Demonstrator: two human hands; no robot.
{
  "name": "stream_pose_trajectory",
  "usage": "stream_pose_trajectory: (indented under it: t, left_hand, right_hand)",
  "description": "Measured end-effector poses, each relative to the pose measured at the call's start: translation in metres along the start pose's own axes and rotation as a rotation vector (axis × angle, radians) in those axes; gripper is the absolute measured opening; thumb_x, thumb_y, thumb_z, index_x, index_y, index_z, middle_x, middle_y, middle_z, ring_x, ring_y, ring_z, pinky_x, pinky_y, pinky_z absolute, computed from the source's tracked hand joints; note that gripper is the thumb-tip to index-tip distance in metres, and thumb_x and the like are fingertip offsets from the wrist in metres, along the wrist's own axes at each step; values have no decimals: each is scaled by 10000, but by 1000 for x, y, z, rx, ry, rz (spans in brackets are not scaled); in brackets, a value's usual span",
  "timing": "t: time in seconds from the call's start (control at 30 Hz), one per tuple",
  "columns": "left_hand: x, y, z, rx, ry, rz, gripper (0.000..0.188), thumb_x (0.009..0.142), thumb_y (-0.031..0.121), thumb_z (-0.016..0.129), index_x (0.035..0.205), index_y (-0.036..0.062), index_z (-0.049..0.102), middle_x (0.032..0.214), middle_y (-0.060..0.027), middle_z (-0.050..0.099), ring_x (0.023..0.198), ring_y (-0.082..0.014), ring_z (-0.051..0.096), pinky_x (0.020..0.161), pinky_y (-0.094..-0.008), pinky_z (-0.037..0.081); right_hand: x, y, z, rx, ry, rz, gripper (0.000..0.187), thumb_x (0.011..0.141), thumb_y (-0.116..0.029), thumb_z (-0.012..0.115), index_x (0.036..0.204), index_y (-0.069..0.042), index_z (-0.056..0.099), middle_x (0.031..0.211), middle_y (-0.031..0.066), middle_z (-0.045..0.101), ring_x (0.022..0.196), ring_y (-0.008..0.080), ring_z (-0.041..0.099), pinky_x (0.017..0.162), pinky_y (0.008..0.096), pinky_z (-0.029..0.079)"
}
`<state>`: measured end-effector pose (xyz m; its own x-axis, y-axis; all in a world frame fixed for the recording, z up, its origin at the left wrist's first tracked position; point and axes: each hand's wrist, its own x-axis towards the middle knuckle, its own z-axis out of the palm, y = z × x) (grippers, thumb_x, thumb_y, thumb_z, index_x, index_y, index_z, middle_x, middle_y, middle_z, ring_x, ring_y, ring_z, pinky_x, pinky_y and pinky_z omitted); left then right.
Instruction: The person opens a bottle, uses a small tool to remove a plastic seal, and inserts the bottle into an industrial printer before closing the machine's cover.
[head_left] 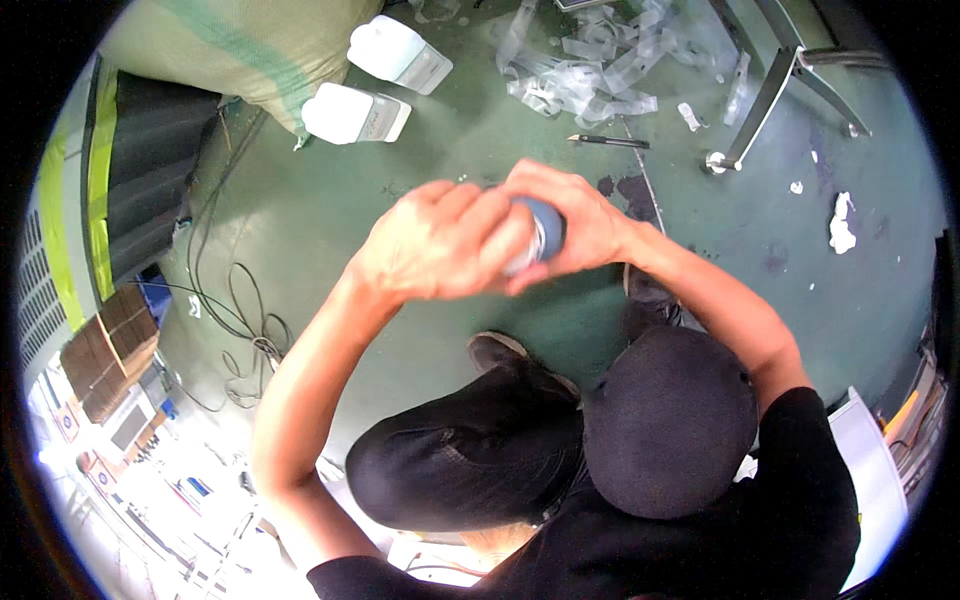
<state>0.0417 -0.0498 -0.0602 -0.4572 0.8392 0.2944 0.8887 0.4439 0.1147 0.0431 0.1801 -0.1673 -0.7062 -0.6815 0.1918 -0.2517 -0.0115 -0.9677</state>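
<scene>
Between left hand [440, 245] and right hand [570, 215] — blue-grey cylinder [540, 232], mostly hidden.

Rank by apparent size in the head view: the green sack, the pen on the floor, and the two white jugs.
1. Green sack, clearly largest.
2. The two white jugs look alike; no ranking between them.
3. Pen, smallest.
</scene>
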Motion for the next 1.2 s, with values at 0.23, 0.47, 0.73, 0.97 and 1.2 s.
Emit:
stream_pose_trajectory:
  t: [0.23, 0.47, 0.73, 0.97, 1.2]
  left_hand:
    - [22, 5, -73, 5, -106, 217, 425, 979, 520, 672, 855, 160, 486, 753, -4, 431, 575, -172, 487, 489, -326, 375]
    - [16, 34, -82, -121, -126, -131, 330, 886, 418, 705, 876, 155, 506, 695, -31, 439, 511, -191, 517, 452, -370, 423]
    - [19, 44, -74, -145, -118, -476, 245, 888, 339, 708, 904, 138, 569, 664, -70, 517, 522, -300, 600, 472, -447, 474]
    - [19, 42, -56, -171, -95, -595, 347, 994, 399, 697, 907, 87, 573, 695, -86, 560, 553, -346, 596, 516, -456, 476]
    - [50, 10, -139, 126, -16, 272, 515, 1013, 635, 651, 901, 162, 480, 718, 18, 419, 543, -154, 417, 489, -304, 282]
  right_hand:
    - [26, -79, -10, 340, -467, 121, 636, 667, -242, 972, 1190, -49, 666, 1069, 163, 782, 975, 365, 767, 881, 436, 606]
    - [13, -99, -6, 414, -316, 116, 594, 681, -256, 959, 1164, -41, 687, 989, 162, 796, 914, 369, 793, 814, 433, 610]
    - [13, -106, -12, 281, -115, 226, 603, 667, -249, 962, 1166, -38, 696, 934, 188, 784, 865, 371, 792, 804, 435, 613]
    - [16, -100, -6, 215, -77, 310, 600, 673, -262, 964, 1144, -21, 681, 975, 204, 776, 891, 367, 778, 838, 442, 596]
    - [55, -139, -38, 576, -584, 136, 624, 702, -236, 951, 1224, -35, 675, 1061, 119, 762, 973, 243, 741, 880, 399, 597]
